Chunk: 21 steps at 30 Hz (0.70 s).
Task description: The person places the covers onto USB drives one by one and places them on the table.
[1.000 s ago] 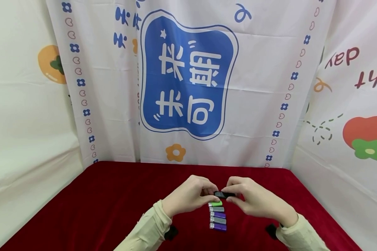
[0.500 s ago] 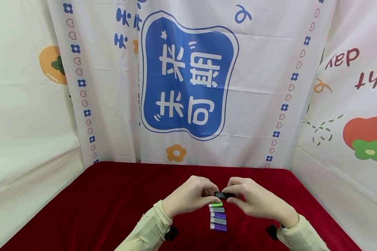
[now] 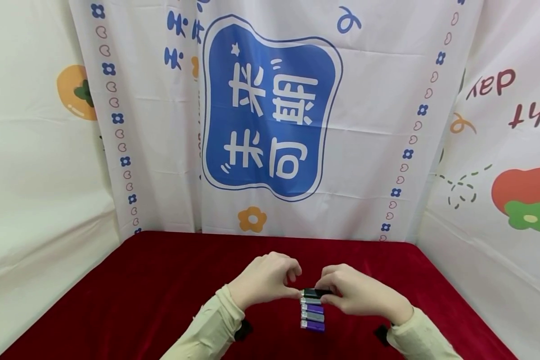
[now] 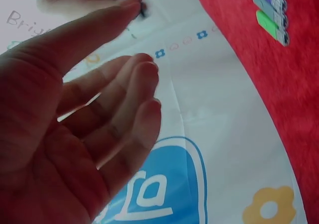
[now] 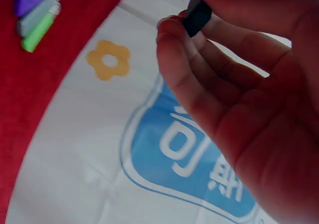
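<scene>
In the head view, my right hand pinches a slim black block between thumb and fingers. The right wrist view shows the black block at its fingertips; what kind of thing it is cannot be made out. My left hand is just left of the block, thumb and fingers apart, holding nothing. Below lies a row of small lighters with silvery tops, including a purple lighter and a grey lighter. A green lighter shows at the row's end in the left wrist view; from the head, the black block covers most of it.
A red cloth covers the table. White printed curtains hang behind it and along both sides. Dark wrist straps show by the sleeves.
The left hand has released the black block and drawn a little left. The right hand has brought the block slightly nearer and left, over the green lighter in the head view.
</scene>
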Each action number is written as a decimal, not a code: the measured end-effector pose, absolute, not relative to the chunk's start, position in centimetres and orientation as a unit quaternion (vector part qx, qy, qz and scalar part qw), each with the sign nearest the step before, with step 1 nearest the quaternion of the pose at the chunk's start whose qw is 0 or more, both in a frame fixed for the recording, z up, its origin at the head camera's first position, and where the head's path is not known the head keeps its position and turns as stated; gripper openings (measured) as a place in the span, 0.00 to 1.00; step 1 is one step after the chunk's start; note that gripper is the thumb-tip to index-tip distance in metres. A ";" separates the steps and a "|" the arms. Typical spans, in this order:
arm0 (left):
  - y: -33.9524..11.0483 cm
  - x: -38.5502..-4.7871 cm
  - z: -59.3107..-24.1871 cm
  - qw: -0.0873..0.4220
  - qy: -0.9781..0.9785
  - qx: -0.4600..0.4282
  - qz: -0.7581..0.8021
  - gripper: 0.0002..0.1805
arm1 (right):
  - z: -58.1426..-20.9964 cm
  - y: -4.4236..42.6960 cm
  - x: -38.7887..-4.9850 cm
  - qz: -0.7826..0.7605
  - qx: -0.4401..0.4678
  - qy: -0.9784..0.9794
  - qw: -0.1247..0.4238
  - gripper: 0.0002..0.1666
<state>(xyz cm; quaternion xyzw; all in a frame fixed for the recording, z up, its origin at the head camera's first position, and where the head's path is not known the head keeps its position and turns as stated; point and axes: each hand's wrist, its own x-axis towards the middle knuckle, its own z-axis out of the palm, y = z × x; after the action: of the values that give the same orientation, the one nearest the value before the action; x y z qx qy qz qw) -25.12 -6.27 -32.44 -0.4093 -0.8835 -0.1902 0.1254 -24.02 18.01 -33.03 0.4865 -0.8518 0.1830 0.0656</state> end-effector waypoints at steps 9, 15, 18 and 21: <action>-7.0 -25.2 -32.1 0.118 -0.905 -0.364 -0.185 0.19 | -35.9 16.0 -24.5 0.132 0.476 -0.869 -0.015 0.06; -7.1 -25.1 -32.0 0.106 -0.910 -0.354 -0.188 0.18 | -36.8 15.0 -24.1 0.113 0.469 -0.875 -0.046 0.05; -7.1 -25.0 -32.2 0.096 -0.912 -0.351 -0.192 0.17 | -37.3 14.7 -23.9 0.102 0.469 -0.876 -0.049 0.06; -7.1 -25.1 -32.3 0.088 -0.913 -0.349 -0.191 0.16 | -37.7 14.5 -23.7 0.085 0.468 -0.878 -0.042 0.08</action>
<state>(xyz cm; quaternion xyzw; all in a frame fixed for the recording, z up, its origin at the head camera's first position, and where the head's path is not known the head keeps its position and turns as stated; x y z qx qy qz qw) -25.09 -7.08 -32.33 -0.3488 -0.9134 -0.1905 0.0877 -23.67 14.46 -37.73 0.4682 -0.8785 0.0853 -0.0415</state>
